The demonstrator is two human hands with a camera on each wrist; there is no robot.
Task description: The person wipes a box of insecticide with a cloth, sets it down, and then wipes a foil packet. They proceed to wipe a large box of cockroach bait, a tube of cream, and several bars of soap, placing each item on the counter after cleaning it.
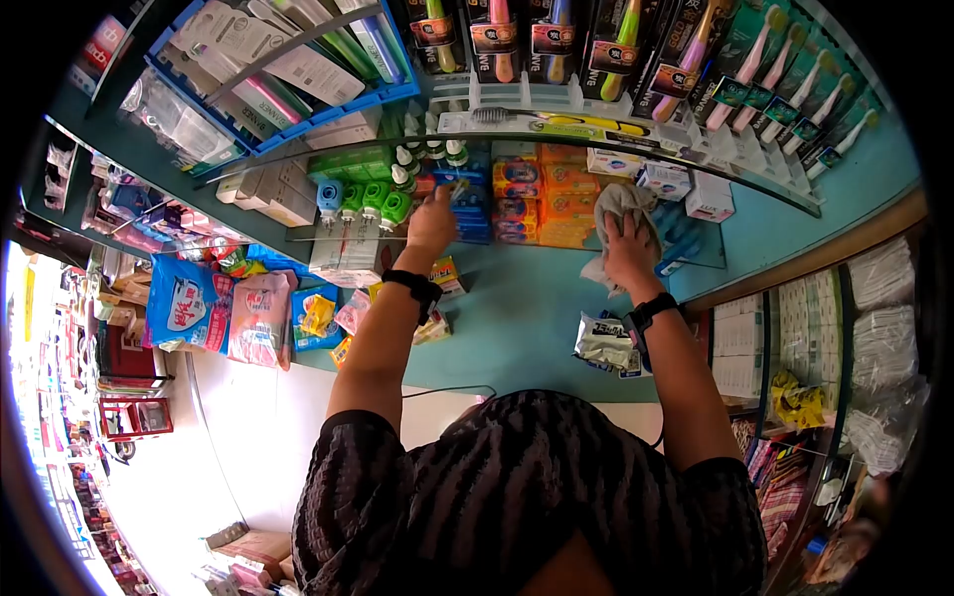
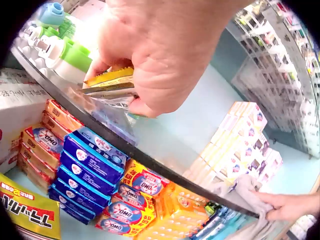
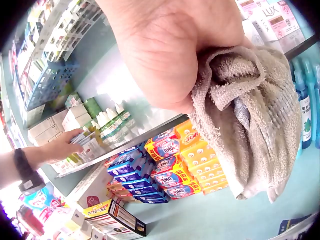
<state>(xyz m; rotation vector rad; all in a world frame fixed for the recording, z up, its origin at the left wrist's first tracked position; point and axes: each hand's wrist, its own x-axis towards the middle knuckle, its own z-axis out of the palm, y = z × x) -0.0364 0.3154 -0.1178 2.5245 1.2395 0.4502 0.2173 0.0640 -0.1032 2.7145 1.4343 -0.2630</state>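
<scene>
My left hand (image 1: 432, 228) is above a glass shelf at the back of the counter, its fingers and thumb gripping a few flat packets (image 2: 114, 82) with yellow and white printing. Beside it stand pump bottles with green collars (image 2: 75, 56) and white-capped bottles (image 3: 107, 117). Farther right, my right hand (image 1: 631, 248) grips a bunched grey-beige towel (image 3: 250, 115) at the shelf's dark front edge (image 2: 135, 149). Folds of the towel hang down past that edge. Its fingertips are hidden behind the towel in the right wrist view.
Below the glass are stacked blue packs (image 2: 90, 167), OMO packs (image 2: 122, 215) and orange packs (image 3: 202, 162). Small boxes (image 2: 237, 132) stand at the shelf's right. Toothbrush packs (image 1: 616, 45) hang above. A silver packet (image 1: 604, 338) lies on the counter (image 1: 517, 328); detergent bags (image 1: 189, 303) are at left.
</scene>
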